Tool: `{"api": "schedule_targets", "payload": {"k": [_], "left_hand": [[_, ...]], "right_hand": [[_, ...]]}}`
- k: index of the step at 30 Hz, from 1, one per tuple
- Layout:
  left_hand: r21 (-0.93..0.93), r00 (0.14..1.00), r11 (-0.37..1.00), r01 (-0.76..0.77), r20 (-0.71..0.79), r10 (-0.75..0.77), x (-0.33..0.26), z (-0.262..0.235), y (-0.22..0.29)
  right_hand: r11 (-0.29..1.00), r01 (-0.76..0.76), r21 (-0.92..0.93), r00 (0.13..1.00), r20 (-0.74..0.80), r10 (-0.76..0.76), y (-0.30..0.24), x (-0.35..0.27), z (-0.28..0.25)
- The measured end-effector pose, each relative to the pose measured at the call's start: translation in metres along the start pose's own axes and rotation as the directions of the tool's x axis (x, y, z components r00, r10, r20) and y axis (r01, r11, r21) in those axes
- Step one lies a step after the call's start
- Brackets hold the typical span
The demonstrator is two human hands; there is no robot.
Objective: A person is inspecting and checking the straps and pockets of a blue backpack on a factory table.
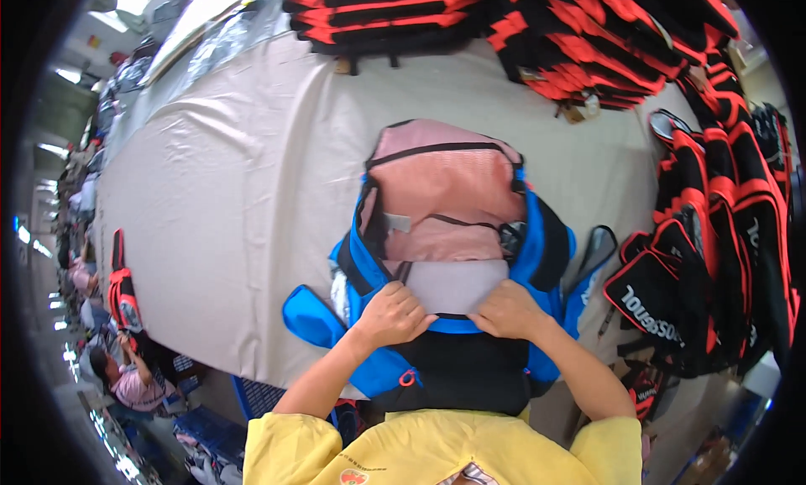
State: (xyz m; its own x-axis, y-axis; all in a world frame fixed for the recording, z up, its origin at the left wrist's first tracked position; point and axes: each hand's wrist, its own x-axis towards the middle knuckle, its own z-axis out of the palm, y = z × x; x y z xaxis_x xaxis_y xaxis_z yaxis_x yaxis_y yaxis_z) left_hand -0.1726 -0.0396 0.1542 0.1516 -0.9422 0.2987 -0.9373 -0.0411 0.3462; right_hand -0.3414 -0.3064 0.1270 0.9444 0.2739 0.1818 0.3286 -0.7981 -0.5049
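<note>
A blue and black backpack [470, 359] lies unzipped on the cloth-covered table in front of me, its pink lining [453, 191] showing. Its opened flap, edged in black, spreads toward the far side. At the near edge of the opening, my left hand [395, 313] is closed on the backpack's rim. A short way to its right, my right hand [508, 309] grips the same rim. Between the two hands a pale grey panel [453, 285] shows inside the bag. Blue side pieces and straps stick out left and right of the bag.
Stacks of black and red bags [382, 19] lie along the table's far side, with another pile [588, 44] at far right. More black and red bags [714, 250] hang over the right edge. A person [138, 380] is at the far left beside a red and black bag [123, 296].
</note>
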Motion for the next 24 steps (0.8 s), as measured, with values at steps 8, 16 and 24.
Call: {"api": "schedule_targets", "payload": {"k": [8,16,24], "left_hand": [[0.261,0.983,0.949,0.176,-0.09,-0.158,-0.039,-0.081,0.019],[0.233,0.976,0.953,0.192,-0.143,-0.161,-0.046,-0.065,0.027],[0.218,0.972,0.954,0.208,-0.154,-0.177,-0.049,-0.061,0.027]], "right_hand": [[0.974,-0.055,-0.222,0.991,-0.134,0.025,-0.053,0.008,-0.11],[0.958,-0.099,-0.269,0.988,-0.144,0.062,-0.064,-0.016,-0.097],[0.956,-0.102,-0.274,0.987,-0.151,0.062,-0.062,-0.013,-0.096]]}}
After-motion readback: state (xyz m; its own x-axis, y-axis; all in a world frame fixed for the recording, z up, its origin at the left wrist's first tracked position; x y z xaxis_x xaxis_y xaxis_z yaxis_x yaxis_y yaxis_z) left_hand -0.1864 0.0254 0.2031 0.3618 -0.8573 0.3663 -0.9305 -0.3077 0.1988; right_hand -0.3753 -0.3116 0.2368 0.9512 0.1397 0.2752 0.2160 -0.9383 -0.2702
